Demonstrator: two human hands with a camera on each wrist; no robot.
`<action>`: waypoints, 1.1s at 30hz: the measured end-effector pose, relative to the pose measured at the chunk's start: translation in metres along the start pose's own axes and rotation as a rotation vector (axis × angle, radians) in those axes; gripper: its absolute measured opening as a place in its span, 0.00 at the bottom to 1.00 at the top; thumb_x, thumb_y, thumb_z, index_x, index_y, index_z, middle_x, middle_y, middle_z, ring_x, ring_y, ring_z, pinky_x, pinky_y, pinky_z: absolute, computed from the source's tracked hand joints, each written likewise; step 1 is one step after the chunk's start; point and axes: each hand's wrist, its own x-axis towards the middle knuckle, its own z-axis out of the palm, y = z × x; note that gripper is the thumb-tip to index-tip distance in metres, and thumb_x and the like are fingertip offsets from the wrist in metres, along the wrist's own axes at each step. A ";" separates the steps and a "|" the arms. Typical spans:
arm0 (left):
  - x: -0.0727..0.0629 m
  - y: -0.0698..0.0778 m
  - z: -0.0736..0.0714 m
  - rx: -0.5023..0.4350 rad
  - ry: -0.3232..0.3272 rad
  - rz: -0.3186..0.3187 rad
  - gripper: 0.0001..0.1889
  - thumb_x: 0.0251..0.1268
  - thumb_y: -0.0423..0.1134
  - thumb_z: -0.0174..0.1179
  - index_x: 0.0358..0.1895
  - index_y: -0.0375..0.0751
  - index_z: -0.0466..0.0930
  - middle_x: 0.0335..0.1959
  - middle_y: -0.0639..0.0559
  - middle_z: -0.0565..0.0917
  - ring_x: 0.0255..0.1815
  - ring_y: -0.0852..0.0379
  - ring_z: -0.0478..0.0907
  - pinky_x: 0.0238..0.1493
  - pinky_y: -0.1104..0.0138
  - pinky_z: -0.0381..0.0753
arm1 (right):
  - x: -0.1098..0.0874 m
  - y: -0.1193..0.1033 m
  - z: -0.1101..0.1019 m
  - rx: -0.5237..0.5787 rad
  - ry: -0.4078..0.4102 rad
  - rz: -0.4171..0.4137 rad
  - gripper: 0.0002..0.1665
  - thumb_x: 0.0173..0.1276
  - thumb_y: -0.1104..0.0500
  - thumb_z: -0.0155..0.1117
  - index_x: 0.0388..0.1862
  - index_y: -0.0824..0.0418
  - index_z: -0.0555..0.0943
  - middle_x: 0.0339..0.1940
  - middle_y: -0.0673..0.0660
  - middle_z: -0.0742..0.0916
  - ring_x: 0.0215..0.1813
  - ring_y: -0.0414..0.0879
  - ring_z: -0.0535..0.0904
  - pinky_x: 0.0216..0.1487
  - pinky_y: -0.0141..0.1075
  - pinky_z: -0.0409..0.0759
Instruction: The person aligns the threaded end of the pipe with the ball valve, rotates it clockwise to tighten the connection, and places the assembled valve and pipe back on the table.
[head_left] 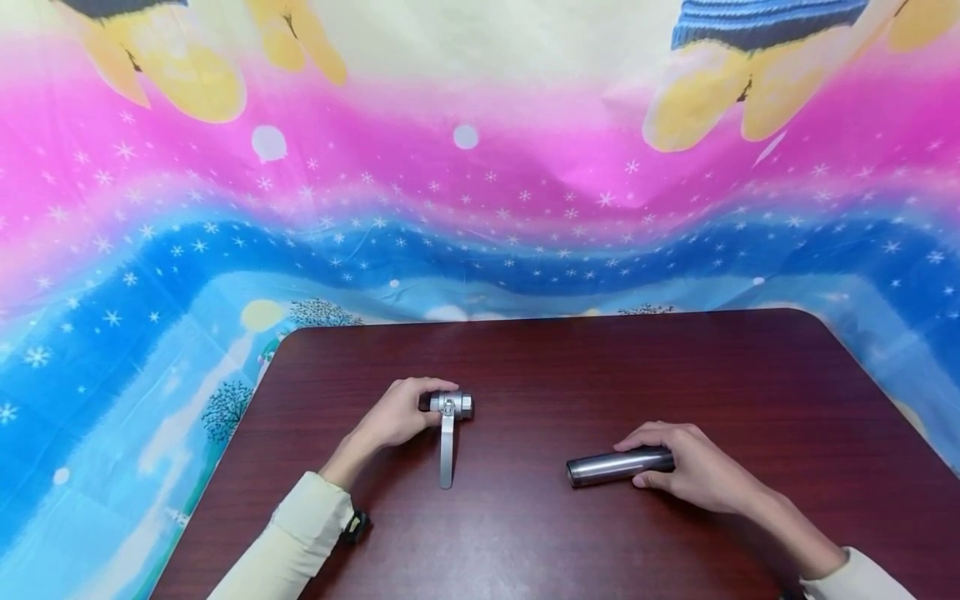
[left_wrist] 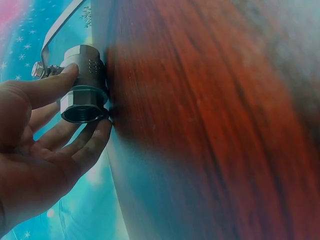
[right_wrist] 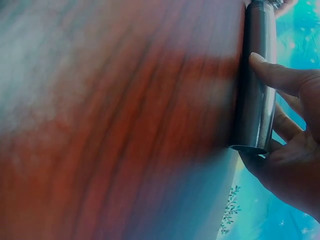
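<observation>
On the left of the table, my left hand [head_left: 397, 412] grips one end of a metal ball valve [head_left: 459, 406] with thumb and fingers. Its long flat lever handle [head_left: 446, 457] points toward me. In the left wrist view, the thumb rests on the valve body [left_wrist: 87, 70], and the threaded opening of its hex end [left_wrist: 82, 112] faces the camera. Farther right, my right hand [head_left: 697, 471] holds a smooth steel pipe [head_left: 600, 469] by its right end, low over the table. The right wrist view shows thumb and fingers on opposite sides of the pipe [right_wrist: 257, 105], which has threads at its far end.
The dark red-brown wooden table [head_left: 510, 533] has rounded far corners. A patterned pink and blue cloth [head_left: 480, 200] hangs behind it and along both sides. A gap of bare tabletop separates the valve from the pipe.
</observation>
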 end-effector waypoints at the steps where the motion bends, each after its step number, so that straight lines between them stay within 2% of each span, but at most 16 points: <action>1: 0.000 0.000 0.000 -0.002 -0.001 -0.001 0.26 0.64 0.26 0.70 0.65 0.47 0.87 0.61 0.46 0.89 0.44 0.52 0.77 0.45 0.64 0.75 | 0.000 0.000 0.000 0.004 -0.001 0.002 0.26 0.61 0.62 0.83 0.58 0.45 0.89 0.52 0.41 0.90 0.45 0.31 0.82 0.43 0.29 0.81; 9: 0.000 0.002 0.000 0.021 0.006 0.012 0.25 0.64 0.26 0.70 0.64 0.48 0.88 0.61 0.47 0.89 0.43 0.54 0.76 0.45 0.65 0.75 | -0.001 0.000 -0.001 0.032 -0.003 0.003 0.25 0.62 0.62 0.82 0.57 0.45 0.89 0.52 0.42 0.90 0.45 0.31 0.81 0.43 0.29 0.80; 11: 0.000 0.003 0.000 0.018 0.003 0.013 0.26 0.63 0.24 0.69 0.64 0.47 0.88 0.59 0.46 0.90 0.37 0.56 0.75 0.39 0.67 0.75 | -0.001 0.001 -0.001 0.042 -0.004 -0.012 0.24 0.62 0.61 0.82 0.57 0.46 0.89 0.52 0.43 0.90 0.45 0.31 0.81 0.43 0.29 0.80; 14: -0.002 0.005 0.000 0.001 -0.002 0.004 0.26 0.62 0.22 0.67 0.62 0.47 0.88 0.54 0.46 0.91 0.26 0.58 0.67 0.29 0.70 0.70 | -0.001 0.001 0.000 0.064 0.001 -0.033 0.24 0.64 0.61 0.81 0.57 0.47 0.88 0.52 0.44 0.90 0.45 0.31 0.81 0.42 0.29 0.80; 17: -0.004 0.006 0.000 -0.012 0.003 -0.004 0.26 0.61 0.20 0.65 0.61 0.46 0.89 0.50 0.47 0.91 0.21 0.59 0.62 0.24 0.71 0.66 | -0.002 0.000 0.001 0.077 0.006 -0.044 0.23 0.65 0.61 0.81 0.58 0.47 0.88 0.53 0.45 0.90 0.46 0.32 0.81 0.43 0.29 0.80; 22: -0.007 0.009 -0.002 -0.025 0.019 -0.014 0.25 0.62 0.21 0.66 0.61 0.47 0.89 0.34 0.50 0.89 0.18 0.60 0.57 0.23 0.71 0.62 | -0.003 -0.001 0.002 0.063 0.026 -0.040 0.24 0.64 0.63 0.80 0.59 0.49 0.88 0.54 0.43 0.90 0.49 0.32 0.82 0.47 0.30 0.83; 26: -0.010 0.013 -0.004 -0.040 0.033 -0.024 0.25 0.62 0.23 0.66 0.61 0.49 0.88 0.21 0.56 0.77 0.17 0.61 0.56 0.22 0.71 0.60 | -0.004 -0.004 0.001 0.082 0.026 -0.028 0.24 0.66 0.62 0.79 0.60 0.48 0.87 0.55 0.44 0.90 0.48 0.32 0.82 0.47 0.30 0.83; 29: -0.012 0.015 -0.006 -0.052 0.050 -0.025 0.26 0.62 0.23 0.66 0.62 0.50 0.88 0.20 0.56 0.72 0.16 0.62 0.57 0.21 0.71 0.61 | -0.004 -0.008 0.001 0.088 0.024 -0.024 0.24 0.68 0.61 0.78 0.61 0.47 0.87 0.56 0.45 0.90 0.48 0.32 0.82 0.47 0.30 0.83; 31: -0.013 0.017 -0.007 -0.059 0.071 -0.016 0.26 0.62 0.23 0.67 0.61 0.50 0.88 0.24 0.54 0.78 0.16 0.61 0.59 0.22 0.71 0.63 | -0.003 -0.012 0.000 0.089 0.032 -0.029 0.24 0.68 0.62 0.77 0.62 0.47 0.86 0.57 0.46 0.90 0.48 0.32 0.82 0.46 0.30 0.82; 33: -0.014 0.019 -0.006 -0.056 0.100 0.002 0.25 0.62 0.24 0.69 0.60 0.51 0.88 0.34 0.52 0.85 0.21 0.61 0.65 0.28 0.71 0.68 | -0.003 -0.015 0.000 0.095 0.053 -0.039 0.24 0.69 0.62 0.77 0.62 0.47 0.86 0.56 0.46 0.90 0.47 0.32 0.82 0.45 0.29 0.81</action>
